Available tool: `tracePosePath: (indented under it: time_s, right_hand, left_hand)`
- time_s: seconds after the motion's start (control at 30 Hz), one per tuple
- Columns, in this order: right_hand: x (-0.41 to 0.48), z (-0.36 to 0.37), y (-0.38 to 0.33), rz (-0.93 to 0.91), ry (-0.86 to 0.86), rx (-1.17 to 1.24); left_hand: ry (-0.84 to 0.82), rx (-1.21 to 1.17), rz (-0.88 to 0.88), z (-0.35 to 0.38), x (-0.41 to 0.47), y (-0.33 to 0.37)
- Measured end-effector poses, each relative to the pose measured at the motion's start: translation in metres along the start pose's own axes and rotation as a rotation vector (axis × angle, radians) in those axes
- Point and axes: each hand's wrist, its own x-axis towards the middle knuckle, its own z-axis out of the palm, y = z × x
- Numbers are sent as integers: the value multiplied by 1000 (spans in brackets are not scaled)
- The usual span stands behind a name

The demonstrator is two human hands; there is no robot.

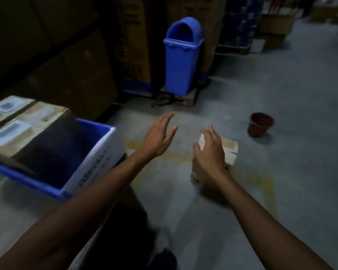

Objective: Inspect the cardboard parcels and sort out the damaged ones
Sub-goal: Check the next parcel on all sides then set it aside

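A small cardboard parcel (229, 152) lies on the grey floor in front of me, its top pale and creased. My right hand (210, 148) hovers over its left part with fingers spread, holding nothing; whether it touches the parcel I cannot tell. My left hand (158, 136) is stretched out flat, to the left of the parcel and apart from it, fingers apart and empty. On my left a blue crate (103, 154) holds several cardboard parcels (25, 123) with white labels.
A blue swing-lid bin (180, 57) stands ahead on a pallet beside tall stacked cartons (53, 61). A small brown pot (260, 124) sits on the floor to the right. More boxes (275, 28) stand at the far right. Faded yellow paint marks the floor.
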Motion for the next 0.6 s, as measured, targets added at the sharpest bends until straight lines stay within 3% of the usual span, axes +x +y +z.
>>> tracePosePath:
  time_s: [0.23,0.4,0.5,0.6]
  right_hand:
    - [73,-24,99,321,107,50]
    - [138,-11,162,506,46,187]
    - [180,0,193,738,40,561]
    - [212,8,221,938,55,807]
  left_hand:
    - [-163,18,58,107,86,-14]
    - [-301,73,36,180,160,-52]
    - [-394,15,-81,222,194,-70]
    - [-452,-260,-422,258,220,-83]
